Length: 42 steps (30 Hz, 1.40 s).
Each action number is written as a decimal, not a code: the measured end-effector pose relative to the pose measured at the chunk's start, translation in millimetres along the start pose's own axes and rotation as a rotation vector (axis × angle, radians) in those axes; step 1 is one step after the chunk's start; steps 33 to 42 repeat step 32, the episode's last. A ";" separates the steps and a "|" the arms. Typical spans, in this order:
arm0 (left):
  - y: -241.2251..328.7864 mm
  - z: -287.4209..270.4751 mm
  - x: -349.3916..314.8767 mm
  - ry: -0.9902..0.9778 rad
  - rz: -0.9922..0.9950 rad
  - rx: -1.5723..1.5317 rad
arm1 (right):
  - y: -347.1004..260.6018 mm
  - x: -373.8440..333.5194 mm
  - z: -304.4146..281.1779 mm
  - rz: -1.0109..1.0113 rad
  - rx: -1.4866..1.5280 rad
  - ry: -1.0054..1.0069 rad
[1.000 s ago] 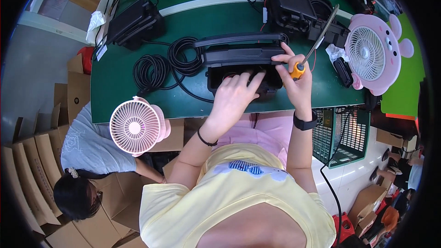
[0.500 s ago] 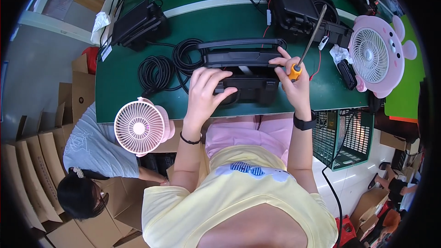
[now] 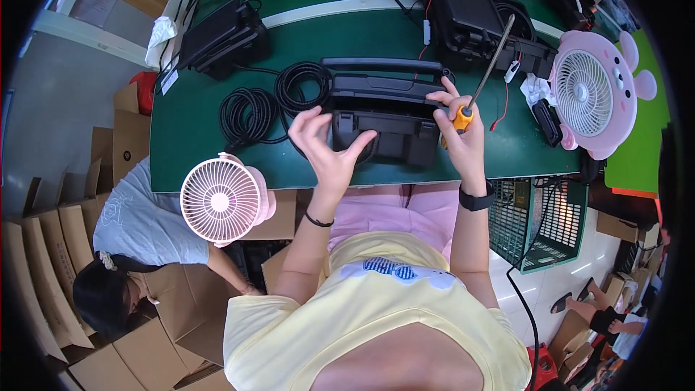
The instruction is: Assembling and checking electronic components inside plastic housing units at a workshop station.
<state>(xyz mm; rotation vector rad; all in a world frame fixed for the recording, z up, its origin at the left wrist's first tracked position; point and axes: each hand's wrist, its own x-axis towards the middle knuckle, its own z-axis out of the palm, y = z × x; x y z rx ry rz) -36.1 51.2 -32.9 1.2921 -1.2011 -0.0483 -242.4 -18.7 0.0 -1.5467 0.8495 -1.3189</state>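
Observation:
In front of me on the green table stands a black plastic case (image 3: 394, 134) with a handle along its far side. Its lid looks partly raised, with a dark gap between lid and body. My left hand (image 3: 326, 148) is at the case's left front corner, thumb and fingers spread, the thumb against the front. In my right hand (image 3: 463, 127) is a screwdriver (image 3: 463, 116) with a yellow-orange handle, its long shaft pointing up and away. The fingers of that hand also rest at the case's right edge. Coiled black cable (image 3: 246, 117) lies left of the case.
A small pink fan (image 3: 221, 200) stands at the table's near left edge, a larger pink fan (image 3: 583, 90) at the right. More black cases (image 3: 224, 36) sit farther back. Beside cardboard boxes (image 3: 137, 347) on the left, another person (image 3: 145, 224) bends down. A green crate (image 3: 539, 221) stands below right.
My left hand has come off the lid's edge and moved down, its fingers spreading. The case has shifted slightly. My right hand still holds the screwdriver.

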 end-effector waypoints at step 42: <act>11.3 7.2 11.6 -0.113 -0.092 -0.213 | 2.0 -39.7 4.4 0.029 -0.289 0.121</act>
